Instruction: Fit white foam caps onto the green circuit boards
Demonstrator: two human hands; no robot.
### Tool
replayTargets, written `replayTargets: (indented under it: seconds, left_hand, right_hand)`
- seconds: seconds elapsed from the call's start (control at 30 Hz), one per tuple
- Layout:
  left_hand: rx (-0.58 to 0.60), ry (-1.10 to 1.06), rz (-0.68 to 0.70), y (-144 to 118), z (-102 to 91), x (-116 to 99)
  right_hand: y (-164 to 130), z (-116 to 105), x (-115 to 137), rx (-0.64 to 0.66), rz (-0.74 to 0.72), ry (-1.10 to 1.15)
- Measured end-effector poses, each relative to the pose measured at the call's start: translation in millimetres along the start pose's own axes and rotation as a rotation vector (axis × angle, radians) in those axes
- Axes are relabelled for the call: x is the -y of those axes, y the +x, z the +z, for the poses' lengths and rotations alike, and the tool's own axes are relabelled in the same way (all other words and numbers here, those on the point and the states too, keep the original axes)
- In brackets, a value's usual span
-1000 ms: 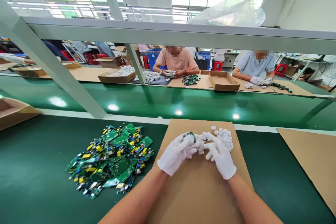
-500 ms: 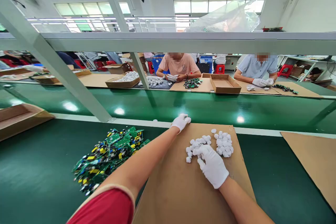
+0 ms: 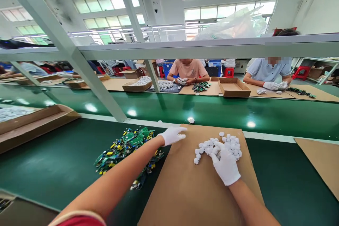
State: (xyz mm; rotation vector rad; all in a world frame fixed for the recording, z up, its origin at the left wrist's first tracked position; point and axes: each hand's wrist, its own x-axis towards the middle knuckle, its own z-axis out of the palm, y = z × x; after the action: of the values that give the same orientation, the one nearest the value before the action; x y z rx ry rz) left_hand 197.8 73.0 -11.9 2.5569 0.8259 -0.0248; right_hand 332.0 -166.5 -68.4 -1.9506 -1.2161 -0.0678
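My left hand (image 3: 173,136), in a white glove, is held out flat above the far left edge of a cardboard sheet (image 3: 182,190), its fingers stretched and holding nothing. Just beyond its fingertips, a small white piece with a dark underside (image 3: 191,120) sits at the near edge of the green conveyor belt. My right hand (image 3: 227,166), gloved too, reaches into a cluster of small white plastic pieces (image 3: 208,144). Its thumb and fingers curl around one of them, partly hidden. Left of the cardboard lies a heap of green circuit boards (image 3: 124,148) with yellow parts.
A green conveyor belt (image 3: 212,111) runs across ahead. A slanted metal post (image 3: 97,81) and a crossbar (image 3: 185,47) frame the bench. At left stands a cardboard tray (image 3: 58,114). Two co-workers sit opposite, near an open cardboard box (image 3: 235,93). Another cardboard sheet (image 3: 323,162) lies right.
My left hand has let go of the small piece at the belt edge, opened and drawn back leftward. My right hand's fingers have shifted among the white pieces. The view has turned left.
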Motion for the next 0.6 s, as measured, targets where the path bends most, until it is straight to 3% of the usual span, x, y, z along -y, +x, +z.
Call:
replayTargets:
  seconds: [0.07, 0.13, 0.23, 0.3, 0.4, 0.5, 0.6]
  left_hand:
    - [0.073, 0.099, 0.045, -33, -12.1, 9]
    - [0.115, 0.286, 0.082, -63, -20.9, 17]
    - [0.084, 0.452, 0.046, -96, -23.7, 27]
    - [0.036, 0.443, 0.002, -107, -19.3, 32]
    - [-0.041, 0.402, -0.015, -111, -9.9, 37]
    - [-0.124, 0.376, -0.002, -107, -4.4, 42]
    - [-0.232, 0.280, -0.047, -102, -5.4, 45]
  right_hand:
    - [-2, -3, 5, 0.061, -0.052, -0.039]
    - [-7, -3, 13, 0.225, -0.113, -0.052]
    - [-11, -1, 25, 0.398, -0.013, 0.165]
    - [-9, -2, 27, 0.401, 0.203, 0.458]
    - [0, -9, 21, 0.295, 0.500, 0.930]
    - [7, -20, 12, 0.205, 0.574, 1.169]
    - [8, -25, 7, 0.218, 0.601, 1.219]
